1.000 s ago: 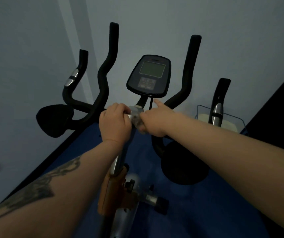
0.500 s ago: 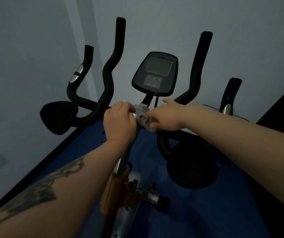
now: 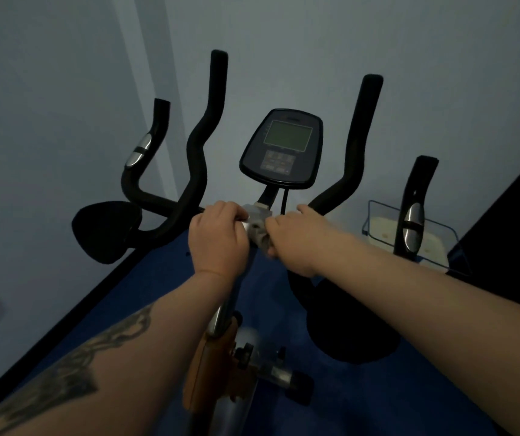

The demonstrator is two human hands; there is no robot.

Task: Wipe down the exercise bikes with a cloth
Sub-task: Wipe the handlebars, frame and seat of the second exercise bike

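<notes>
Both hands at bar centre, R hand [image 3: 296, 239] grip clamped on cloth [image 3: 257, 229], L hand [image 3: 218, 237] curled round bar.

head view, looking down, close to handlebars [image 3: 189, 171]

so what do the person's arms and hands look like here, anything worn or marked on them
Both forearms are bare, with no sleeves in view. The left forearm carries a large dark tattoo along its upper side. The right forearm shows no markings. The left hand and right hand are gloveless; no rings, watch or wristband are visible.
</notes>
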